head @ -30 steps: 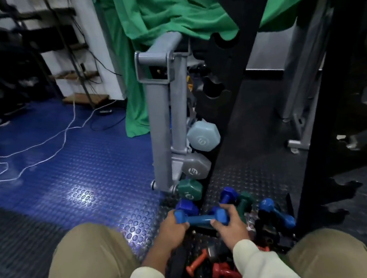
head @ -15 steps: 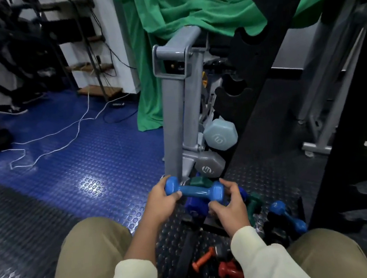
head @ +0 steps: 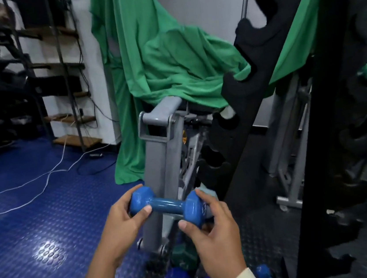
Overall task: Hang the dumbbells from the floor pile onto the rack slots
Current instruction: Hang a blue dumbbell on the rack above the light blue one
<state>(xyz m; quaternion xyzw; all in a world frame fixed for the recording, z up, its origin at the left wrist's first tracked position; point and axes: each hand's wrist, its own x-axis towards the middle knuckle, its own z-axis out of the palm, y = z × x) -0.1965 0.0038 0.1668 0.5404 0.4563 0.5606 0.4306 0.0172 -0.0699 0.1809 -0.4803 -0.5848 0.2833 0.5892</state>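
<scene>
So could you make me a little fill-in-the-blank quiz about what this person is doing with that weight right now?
1. The glossy dumbbell held in the air is coloured ____.
2. It is gripped by ____ hands, the left hand on one end and the right hand on the other.
3. The cloth draped over the grey metal frame behind is coloured ____.
4. The black notched rack upright stands to the ____ of that grey frame in the picture.

Missing words: blue; two; green; right
</scene>
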